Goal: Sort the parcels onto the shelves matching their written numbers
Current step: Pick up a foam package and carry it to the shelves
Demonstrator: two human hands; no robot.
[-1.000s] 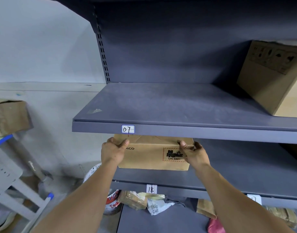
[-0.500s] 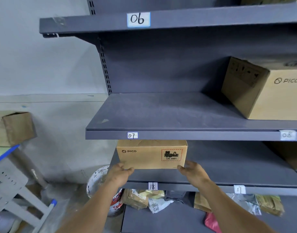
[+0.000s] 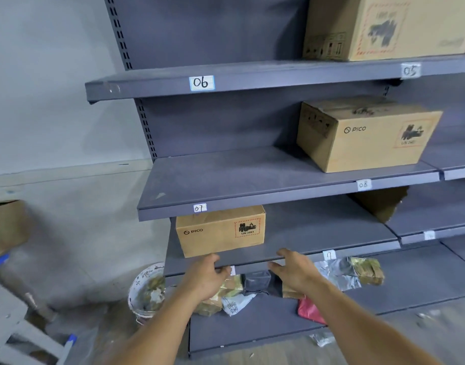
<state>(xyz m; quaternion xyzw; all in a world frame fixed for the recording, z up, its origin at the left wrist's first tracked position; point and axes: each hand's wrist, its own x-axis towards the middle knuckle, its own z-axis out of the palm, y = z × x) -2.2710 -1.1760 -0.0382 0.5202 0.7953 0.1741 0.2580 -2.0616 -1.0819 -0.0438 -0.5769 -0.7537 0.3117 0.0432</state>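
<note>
**Shelved, Hands Off: Now Mind the Label**

Looking at a cardboard parcel point(image 3: 221, 230) set flat on the grey shelf point(image 3: 318, 227) directly beneath the "07" tag point(image 3: 200, 208), toward the left end, printed face turned outward and close to the front lip. Holding nothing in either hand. Left hand point(image 3: 207, 275) with fingers loosely spread, hovering at the lip just below the parcel and apart from it. Right hand point(image 3: 294, 271) likewise spread and bare, near the lip, further right. Judging the placing done and the release complete.

Worth doubting which number governs this level. Reading "07" as fixed to the board above, not to the level under it. Note the lip tag point(image 3: 232, 270) on the parcel's own shelf, mostly hidden behind the left hand and unreadable here, and the "17" tag point(image 3: 329, 255) further along the same lip. Cannot find any handwritten number on the parcel's visible face, so cannot confirm the match. Likeliest slip: misfiling through trust in the nearest tag overhead.

Beware also a knuckle catching the parcel's lower edge and dragging it forward off the lip, with so little margin in front. Beware, too, snagging the loose packets point(image 3: 236, 285) heaped on the bottom shelf just beyond both hands.
</note>
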